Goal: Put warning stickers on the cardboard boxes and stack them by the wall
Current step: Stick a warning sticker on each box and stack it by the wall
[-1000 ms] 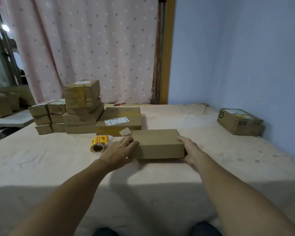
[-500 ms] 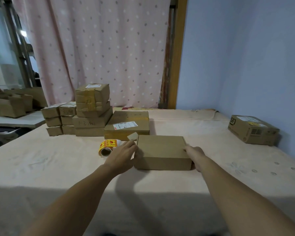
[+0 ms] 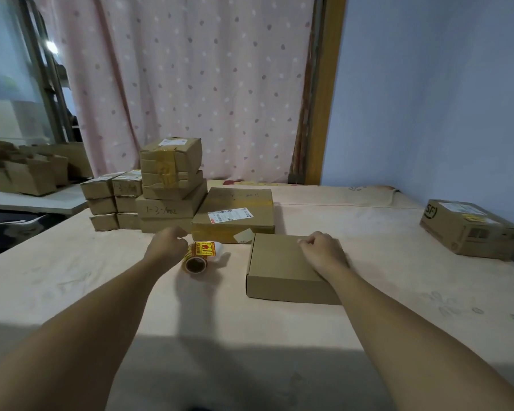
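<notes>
side table (image 3: pixel 42 203): far left, apart from the main table, loose cardboard boxes on it
box stack (image 3: pixel 161 200): back left of the cloth-covered table (image 3: pixel 72 277), small boxes in columns, bigger ones piled beside them, top one taped
left hand (image 3: pixel 166 247): in front of the stack, fingers curled in, back of hand to camera; just left of the sticker roll, can't tell if it touches or grips it
sticker roll (image 3: pixel 201 254): lying on its side on the cloth, yellow/red warning labels facing up, between the two hands, nearer the left
labelled box (image 3: pixel 235 213): behind the roll, white shipping label on top, touching the stack
flat box (image 3: pixel 279 268): plain, closed, no sticker seen on it; right of the roll, in front of the labelled box
right hand (image 3: pixel 324 252): curled into a fist, resting on the flat box lid near its far right part, nothing seen in it
SF box (image 3: pixel 469 229): far right by the blue wall (image 3: pixel 442 99), alone, yellow sticker on top, well apart from both hands
</notes>
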